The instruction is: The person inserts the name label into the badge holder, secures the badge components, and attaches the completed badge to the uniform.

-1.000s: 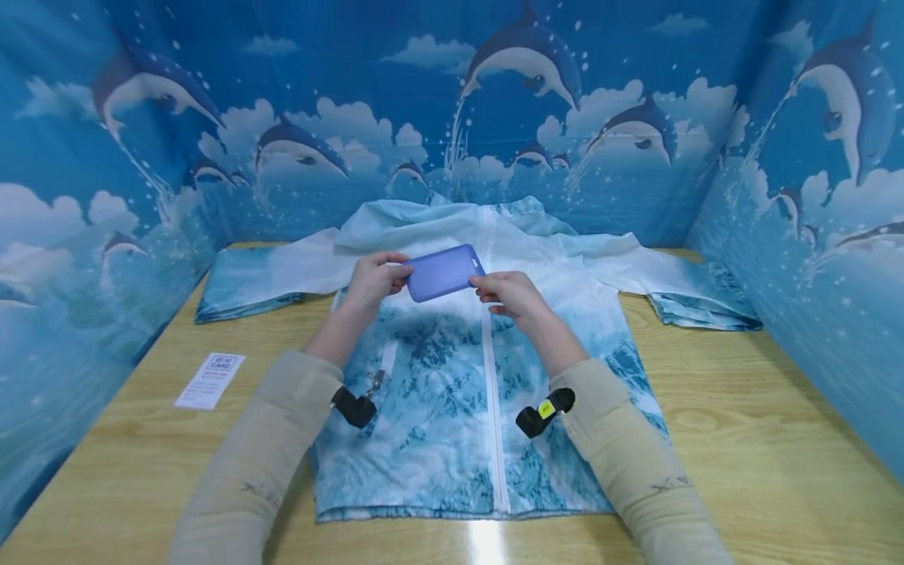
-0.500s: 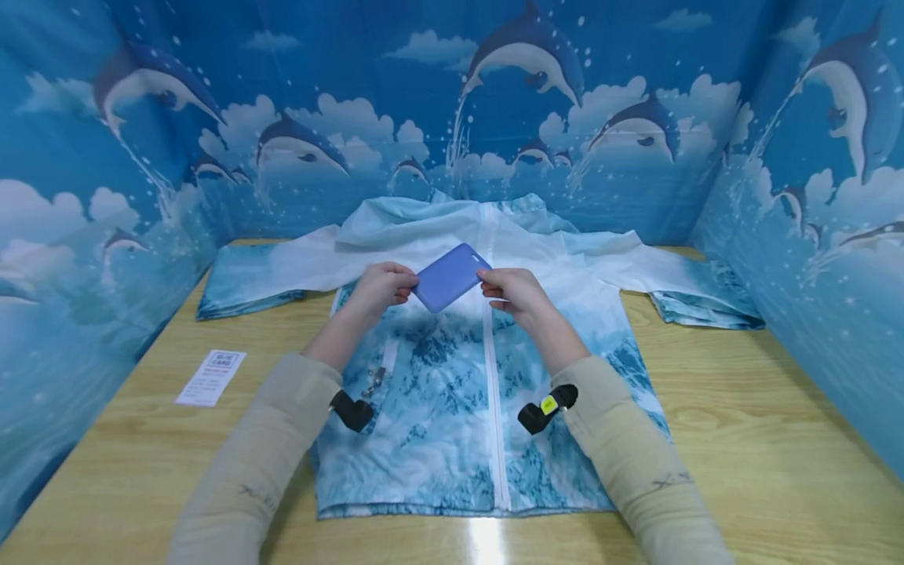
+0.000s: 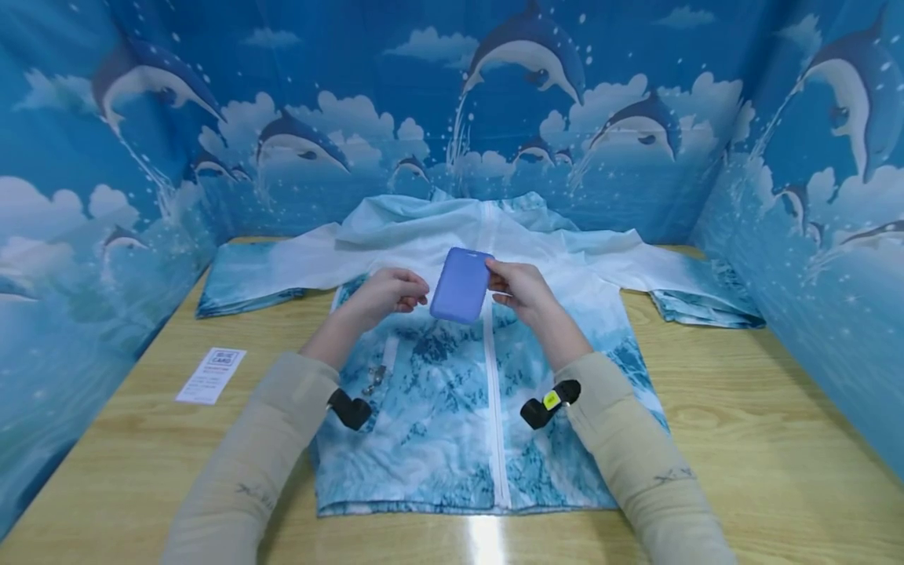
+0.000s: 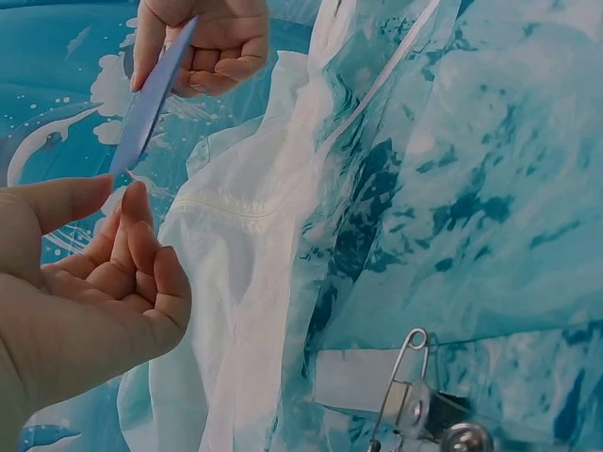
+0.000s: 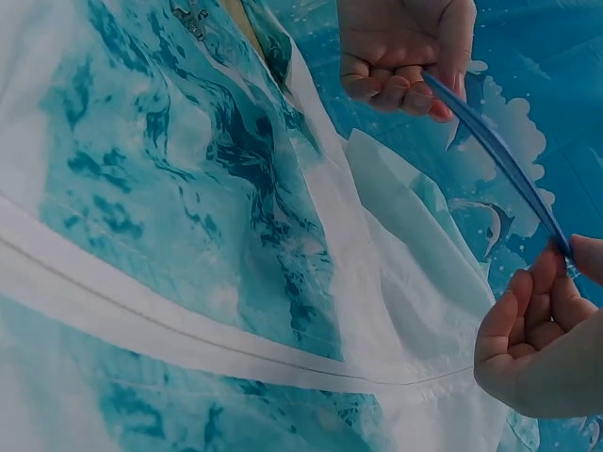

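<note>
A flat violet-blue card holder (image 3: 461, 285) with rounded corners and a small slot at its far end is held above a blue-and-white jacket (image 3: 438, 447). My right hand (image 3: 520, 288) pinches its upper right edge between thumb and fingers. On the other side, my left hand (image 3: 394, 292) has loosely bent fingers and holds nothing; its fingertips are just off the holder's left edge. In the left wrist view the card holder (image 4: 151, 104) is seen nearly edge-on. A metal clip with a safety pin (image 3: 374, 380) lies on the jacket near the left wrist.
The jacket is spread on a wooden table (image 3: 763, 439), zip up the middle, sleeves out with folded ends. A white printed card (image 3: 211, 376) lies at the left. Dolphin-print curtains (image 3: 367, 94) enclose the back and sides.
The card holder has turned from lying nearly sideways to nearly upright, slot end away. My left hand has let go of it, while my right hand keeps its pinch.
</note>
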{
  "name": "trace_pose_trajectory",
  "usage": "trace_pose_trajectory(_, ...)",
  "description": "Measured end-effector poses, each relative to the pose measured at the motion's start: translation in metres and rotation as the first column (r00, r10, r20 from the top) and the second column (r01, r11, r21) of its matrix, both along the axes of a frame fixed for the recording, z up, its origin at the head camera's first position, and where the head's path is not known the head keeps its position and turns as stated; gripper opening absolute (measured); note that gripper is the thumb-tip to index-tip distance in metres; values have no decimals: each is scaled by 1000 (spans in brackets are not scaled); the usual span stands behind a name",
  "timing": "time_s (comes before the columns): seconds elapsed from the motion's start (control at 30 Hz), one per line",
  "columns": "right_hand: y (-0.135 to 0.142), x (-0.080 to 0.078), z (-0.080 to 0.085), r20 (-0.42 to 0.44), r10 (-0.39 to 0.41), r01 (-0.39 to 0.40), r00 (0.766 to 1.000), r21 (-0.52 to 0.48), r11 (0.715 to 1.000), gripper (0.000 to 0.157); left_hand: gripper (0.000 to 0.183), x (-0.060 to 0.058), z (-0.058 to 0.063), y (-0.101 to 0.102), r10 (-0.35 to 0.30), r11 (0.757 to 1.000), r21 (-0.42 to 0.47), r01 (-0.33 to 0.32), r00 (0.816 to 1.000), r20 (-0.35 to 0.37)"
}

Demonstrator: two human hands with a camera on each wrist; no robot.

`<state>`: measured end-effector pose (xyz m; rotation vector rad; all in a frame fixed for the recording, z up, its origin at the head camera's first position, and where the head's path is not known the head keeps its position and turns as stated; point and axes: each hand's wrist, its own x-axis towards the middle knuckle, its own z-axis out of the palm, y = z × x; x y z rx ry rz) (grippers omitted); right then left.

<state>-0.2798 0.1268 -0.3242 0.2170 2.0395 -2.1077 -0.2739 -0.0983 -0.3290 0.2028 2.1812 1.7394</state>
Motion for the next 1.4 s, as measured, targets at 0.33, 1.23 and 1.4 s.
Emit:
trace_pose_trajectory(0.33, 4, 1, -3, 11, 115, -116, 993, 142, 983, 24, 26, -1, 3, 9, 42, 998, -37, -43, 999, -14)
trace_pose_trajectory(1.23, -3, 3, -8, 31, 239, -239, 970, 265, 934, 28, 24, 1, -3, 20, 46, 998, -39, -47, 999, -10)
trace_pose_trajectory(1.4, -2, 5, -6, 31, 236, -234, 971, 301, 925, 30, 24, 2, -1, 18, 129, 991, -34, -130, 991, -38)
